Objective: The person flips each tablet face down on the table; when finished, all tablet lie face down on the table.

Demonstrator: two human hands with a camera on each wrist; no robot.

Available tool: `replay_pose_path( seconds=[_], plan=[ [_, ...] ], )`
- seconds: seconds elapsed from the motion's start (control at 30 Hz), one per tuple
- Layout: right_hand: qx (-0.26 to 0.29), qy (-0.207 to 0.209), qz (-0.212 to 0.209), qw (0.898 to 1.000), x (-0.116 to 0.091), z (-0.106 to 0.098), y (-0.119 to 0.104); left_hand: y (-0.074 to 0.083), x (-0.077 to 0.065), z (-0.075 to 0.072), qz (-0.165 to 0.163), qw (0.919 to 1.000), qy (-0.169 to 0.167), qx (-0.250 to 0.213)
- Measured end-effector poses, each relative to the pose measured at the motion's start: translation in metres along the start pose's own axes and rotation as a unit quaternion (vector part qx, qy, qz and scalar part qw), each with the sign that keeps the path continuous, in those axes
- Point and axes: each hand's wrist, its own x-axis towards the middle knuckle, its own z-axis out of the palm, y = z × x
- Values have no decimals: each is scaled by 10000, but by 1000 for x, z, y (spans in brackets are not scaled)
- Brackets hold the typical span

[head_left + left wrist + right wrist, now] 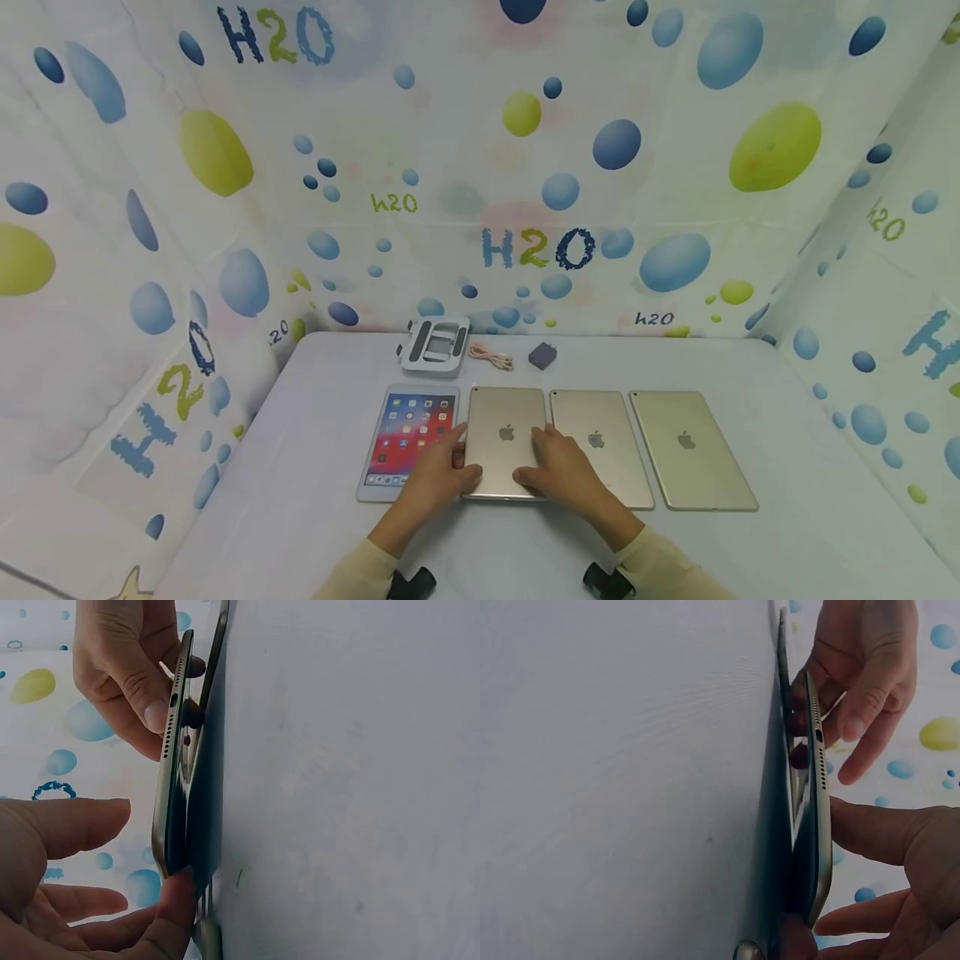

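Observation:
Four tablets form a row on the white table in the head view. The second from the left, a gold tablet (504, 417) lying back up, is tilted with its near edge raised. My left hand (438, 467) holds its left side, fingertips (178, 889) hooked under the edge and the thumb (105, 817) a little off the back. My right hand (558, 467) grips the right side, its thumb (866, 832) on the back and fingers beneath. Below the gold tablet (823, 847), the wrist views show its dark screen side apart from the tabletop.
A white tablet (401, 425) with its screen lit lies at left. Two more gold tablets, one near (611, 425) and one farther right (693, 450), lie back up. Behind stand a white folding stand (435, 346), a coiled pinkish cable (491, 357) and a dark charger block (542, 356).

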Motion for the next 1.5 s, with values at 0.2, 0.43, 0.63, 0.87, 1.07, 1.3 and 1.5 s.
replay_pose_path(
  seconds=[0.2,0.43,0.63,0.87,1.07,1.3,1.5],
  plan=[
    [-351,109,-78,9993,0,0,-1,2,-1,-1,-2,9997,-167,193],
    [-813,347,-238,9958,0,2,1,6,1,-3,101,9986,-425,289],
    [-788,230,-173,9965,1,3,1,8,-2,-6,85,9985,-512,146],
    [-781,360,-288,9959,1,4,2,9,-4,-9,193,9968,-770,96],
    [-688,312,-299,9967,-1,2,2,6,-7,-10,207,9960,-860,-134],
    [788,84,-329,9963,7,-6,-1,-4,-17,-19,-36,9962,-654,-572],
    [2404,-802,-489,9661,19,8,-25,-7,-27,-52,-425,9986,46,-309]
  ],
)
